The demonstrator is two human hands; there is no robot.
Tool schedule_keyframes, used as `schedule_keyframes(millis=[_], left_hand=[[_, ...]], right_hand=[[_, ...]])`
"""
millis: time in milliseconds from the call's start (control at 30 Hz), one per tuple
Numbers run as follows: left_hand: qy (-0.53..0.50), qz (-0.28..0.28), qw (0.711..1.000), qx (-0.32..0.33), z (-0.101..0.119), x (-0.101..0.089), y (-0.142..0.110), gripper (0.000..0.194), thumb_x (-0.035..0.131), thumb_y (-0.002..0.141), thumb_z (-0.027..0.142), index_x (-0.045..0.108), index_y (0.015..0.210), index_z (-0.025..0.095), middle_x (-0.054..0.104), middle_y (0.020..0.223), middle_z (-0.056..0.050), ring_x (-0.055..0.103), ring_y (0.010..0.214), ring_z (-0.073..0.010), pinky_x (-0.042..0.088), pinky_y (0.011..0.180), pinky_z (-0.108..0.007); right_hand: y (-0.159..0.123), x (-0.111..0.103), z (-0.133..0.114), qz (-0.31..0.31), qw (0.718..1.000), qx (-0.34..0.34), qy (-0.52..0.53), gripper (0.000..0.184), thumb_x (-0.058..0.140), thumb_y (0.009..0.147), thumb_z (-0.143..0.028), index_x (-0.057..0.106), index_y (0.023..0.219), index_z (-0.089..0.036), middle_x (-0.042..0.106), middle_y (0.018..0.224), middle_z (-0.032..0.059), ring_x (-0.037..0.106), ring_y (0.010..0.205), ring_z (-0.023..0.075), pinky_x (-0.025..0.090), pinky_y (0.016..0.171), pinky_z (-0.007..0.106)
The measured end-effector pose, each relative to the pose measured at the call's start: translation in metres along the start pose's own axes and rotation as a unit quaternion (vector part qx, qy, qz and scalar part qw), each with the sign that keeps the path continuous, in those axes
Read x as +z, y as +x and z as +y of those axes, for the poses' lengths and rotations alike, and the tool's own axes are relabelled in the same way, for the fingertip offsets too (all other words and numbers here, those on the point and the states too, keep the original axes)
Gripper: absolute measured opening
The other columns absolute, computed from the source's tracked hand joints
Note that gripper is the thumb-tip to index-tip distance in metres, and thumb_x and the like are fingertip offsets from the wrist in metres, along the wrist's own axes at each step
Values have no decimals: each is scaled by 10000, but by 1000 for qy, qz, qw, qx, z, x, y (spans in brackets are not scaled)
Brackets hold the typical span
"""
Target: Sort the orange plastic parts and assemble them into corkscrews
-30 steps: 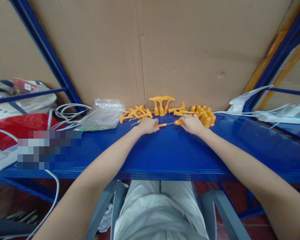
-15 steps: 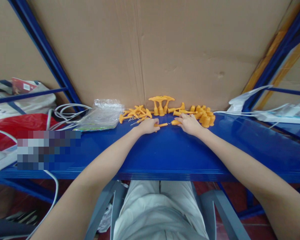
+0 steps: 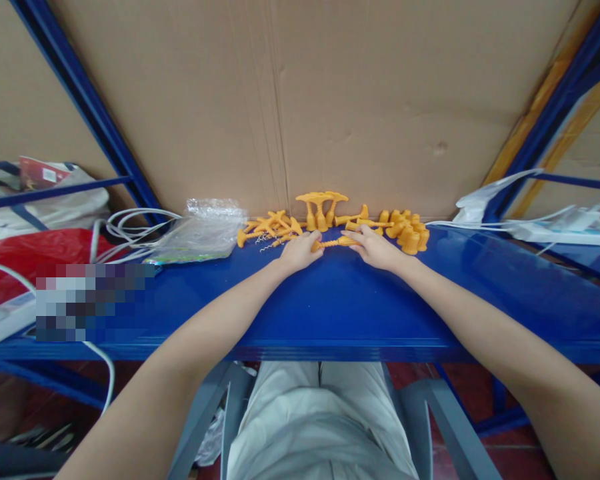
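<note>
My left hand [image 3: 303, 251] is closed on the handle of a yellow corkscrew [image 3: 330, 244], whose ridged shank points right. In my right hand [image 3: 377, 250] is a yellow sleeve [image 3: 349, 241], gripped by the fingers and in line with the shank. The metal spiral no longer shows between the two parts. Left of my left hand lies a pile of yellow corkscrews [image 3: 273, 223] with bare metal spirals. Beyond my hands several yellow corkscrews [image 3: 321, 208] stand upright in sleeves. Yellow sleeves [image 3: 411, 235] cluster just right of my right hand, and other yellow corkscrews [image 3: 360, 220] lie behind it.
A blue table [image 3: 320, 307] runs across, backed by a cardboard wall [image 3: 360, 100]. Clear plastic bags [image 3: 205, 230] lie left of the pile. White cables [image 3: 140, 223] and a red bag [image 3: 45, 250] are further left. A white power strip [image 3: 565, 230] sits at right.
The sleeve and the corkscrew have come together, and the spiral seen between them has gone out of sight inside. My right hand has moved slightly left, and my left hand slightly right.
</note>
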State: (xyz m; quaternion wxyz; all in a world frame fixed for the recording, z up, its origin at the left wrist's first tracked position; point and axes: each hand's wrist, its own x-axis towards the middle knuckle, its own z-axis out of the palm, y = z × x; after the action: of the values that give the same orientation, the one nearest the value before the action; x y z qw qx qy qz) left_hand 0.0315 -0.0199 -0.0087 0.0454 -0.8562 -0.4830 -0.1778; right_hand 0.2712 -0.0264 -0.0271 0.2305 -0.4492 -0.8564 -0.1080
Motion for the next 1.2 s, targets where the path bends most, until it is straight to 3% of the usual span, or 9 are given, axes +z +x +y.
schedule_keyframes(millis=[167,400,600,933,1067,1200], left_hand=[[27,-3,999,-22,4,-5,-3,307,507,977,333,638,1232,223,677,1214,-92,670,1095,-240,527,929,-337],[98,-36,993,-53,16,-16,-6,355,393,1030,358,626,1269,237,639,1265,-112,671,1121,-268,551,897,-368],[137,-44,988,-52,17,-26,-6,383,370,1032,334,605,1304,204,603,1281,-160,677,1096,-305,549,890,-410],[141,-43,988,-42,18,-29,-8,371,379,1021,303,624,1272,181,617,1241,-165,664,1111,-319,540,873,-386],[128,-46,990,-47,15,-27,-7,377,385,1019,311,616,1288,180,616,1243,-163,666,1103,-317,543,867,-393],[132,-46,989,-43,13,-25,-6,382,376,1022,307,613,1286,166,612,1248,-170,667,1092,-314,546,858,-396]], right_hand=[[2,3,4,29,998,-11,45,487,427,984,-300,565,1442,-207,530,1065,118,602,926,255,541,920,477],[6,-2,-7,41,999,-7,13,462,431,968,-224,612,1392,-204,500,1087,123,557,899,230,542,869,447],[6,2,-13,44,999,1,19,467,413,982,-258,588,1411,-201,515,1073,127,546,894,228,540,854,440],[9,10,-6,86,992,21,92,395,488,956,-301,544,1324,-170,596,1225,172,583,1181,311,470,1023,531],[12,7,-5,88,986,46,131,354,606,907,-318,583,1218,-151,656,1174,169,649,1072,298,523,949,506],[13,7,0,59,961,95,253,449,694,852,-292,592,1265,-149,687,1177,141,704,892,222,583,876,442]])
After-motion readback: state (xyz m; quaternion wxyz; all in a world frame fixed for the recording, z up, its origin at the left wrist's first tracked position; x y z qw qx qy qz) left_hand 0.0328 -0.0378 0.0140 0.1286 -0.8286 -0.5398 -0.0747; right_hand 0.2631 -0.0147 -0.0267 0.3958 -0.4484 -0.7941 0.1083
